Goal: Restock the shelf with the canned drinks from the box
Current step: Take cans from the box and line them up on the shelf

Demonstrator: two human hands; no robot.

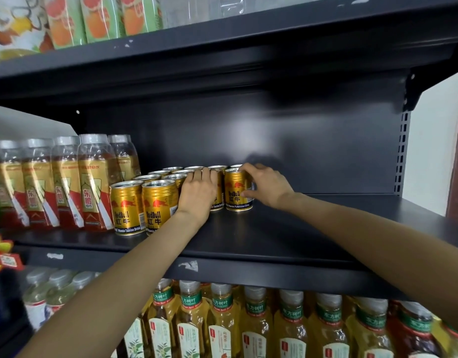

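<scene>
Several gold Red Bull cans stand in rows on the black middle shelf (287,244). Two front cans (142,208) stand nearest the shelf edge at the left. My left hand (198,193) lies against a can (217,204) in the third row, its fingers wrapped over the top, and hides most of it. My right hand (267,186) grips the rightmost can (237,191), thumb low on its side and fingers over its rim. That can stands upright on the shelf. The box is out of view.
Tall bottles with gold and red labels (67,182) fill the shelf's left part. The shelf's right half is bare black metal. Yellow tea bottles (253,324) line the shelf below, and packaged drinks (93,19) sit on the shelf above.
</scene>
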